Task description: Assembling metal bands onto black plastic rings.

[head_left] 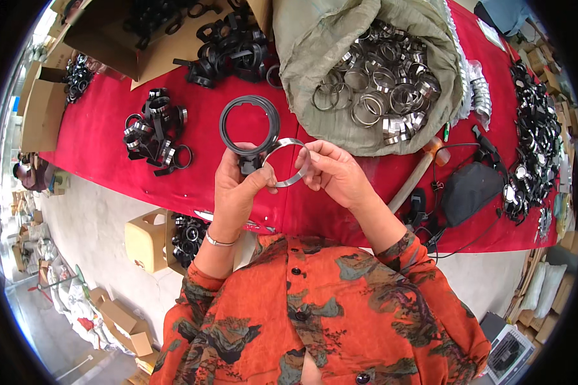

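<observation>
Head view: left hand (236, 186) grips black ring (249, 125), right hand (332, 170) metal band (289, 162), near sack (340, 122) of bands.

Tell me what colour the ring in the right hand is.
Silvery bare metal ring, pinched by the right hand; it shows best in the head view.

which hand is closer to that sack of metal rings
Right. The right hand sits just below the sack; the left hand is farther left, holding the black ring.

One head camera looks steeply down, close over the red table (96, 138) in the upper frame; the rim bends, perhaps hiding the edges.
</observation>
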Tool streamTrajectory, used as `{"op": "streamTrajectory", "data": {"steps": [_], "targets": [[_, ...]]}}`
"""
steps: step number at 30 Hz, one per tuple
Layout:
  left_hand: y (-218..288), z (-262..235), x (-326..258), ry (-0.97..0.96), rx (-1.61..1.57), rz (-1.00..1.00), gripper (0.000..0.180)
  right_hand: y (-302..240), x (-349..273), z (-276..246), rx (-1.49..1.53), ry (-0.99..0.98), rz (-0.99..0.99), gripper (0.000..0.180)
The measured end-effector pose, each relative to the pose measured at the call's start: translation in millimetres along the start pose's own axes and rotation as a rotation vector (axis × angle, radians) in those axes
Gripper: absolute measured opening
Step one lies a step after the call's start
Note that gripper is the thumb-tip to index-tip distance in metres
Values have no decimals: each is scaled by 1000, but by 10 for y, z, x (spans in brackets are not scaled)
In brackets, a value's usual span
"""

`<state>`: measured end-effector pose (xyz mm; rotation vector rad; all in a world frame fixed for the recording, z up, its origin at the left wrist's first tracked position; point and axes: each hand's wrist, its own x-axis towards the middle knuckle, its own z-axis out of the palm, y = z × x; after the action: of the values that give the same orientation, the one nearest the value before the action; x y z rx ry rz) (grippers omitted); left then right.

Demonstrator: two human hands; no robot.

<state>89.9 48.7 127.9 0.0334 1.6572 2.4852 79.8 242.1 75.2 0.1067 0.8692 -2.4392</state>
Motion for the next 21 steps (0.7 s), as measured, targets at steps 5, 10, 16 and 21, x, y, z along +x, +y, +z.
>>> {"op": "streamTrajectory", "data": {"steps": [5, 10, 16, 21], "targets": [[34, -89, 16, -10, 132, 36, 34, -14, -45, 86, -510, 216, -280, 10], [2, -152, 105, 80, 109, -39, 26, 2, -39, 437, -1446, 41, -926, 11], [-111, -271, 161, 136, -76, -267, 20, 133, 97, 319, -1597, -82, -842, 12], [-148, -267, 187, 234, -121, -336, 19, 146, 159, 184, -1573, -117, -734, 9]]}}
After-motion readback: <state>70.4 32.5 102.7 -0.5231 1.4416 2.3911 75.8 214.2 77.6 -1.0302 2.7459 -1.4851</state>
